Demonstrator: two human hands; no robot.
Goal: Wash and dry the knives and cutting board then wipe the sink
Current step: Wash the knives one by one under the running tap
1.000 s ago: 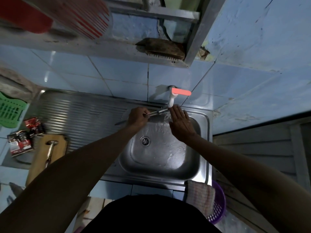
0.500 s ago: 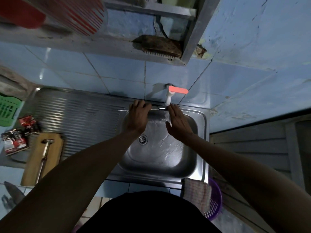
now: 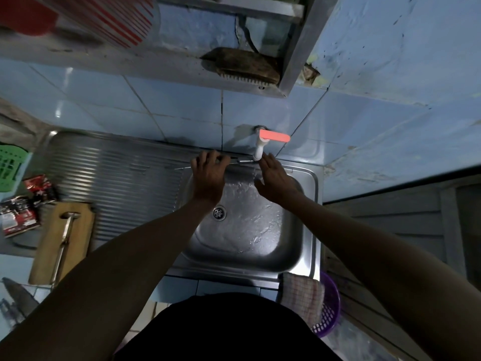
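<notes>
**Knife under the tap, board parked on the drainer**

Two hands up at the far edge of the sink (image 3: 311,194), right below the tap (image 3: 260,149) with its orange-red lever. Left hand (image 3: 208,175) curled over a knife (image 3: 240,160), gripping it by the handle side, only a short metal stretch poking out toward the spout. Which way the blade points: can't tell, too dark and mostly hidden under the fingers. Right hand (image 3: 273,181) flat and relaxed, fingers straight, holding nothing, tips up by the spout with water running past the thumb side. Basin wet and shiny, one drain (image 3: 219,213) near its left side.

Counting the rest:
- One wooden cutting board (image 3: 49,251) at the near left corner of the ribbed drainer, with a second knife (image 3: 63,243) lying lengthwise on it, metal handle end toward the wall.
- A third blade (image 3: 19,298), dark and pointed, down at the left edge of the frame, off the drainer.
- Two red-and-black sachet packs (image 3: 23,207) just left of the board.
- One green basket (image 3: 9,168) at the far left.
- One checked cloth (image 3: 303,295) draped at the sink's near right corner, hanging over one purple basket (image 3: 329,308).
- One scrubbing brush (image 3: 242,66) on the ledge above the tap, bristles down.
- One red-striped plastic thing (image 3: 109,19) at the top left, blurry.
</notes>
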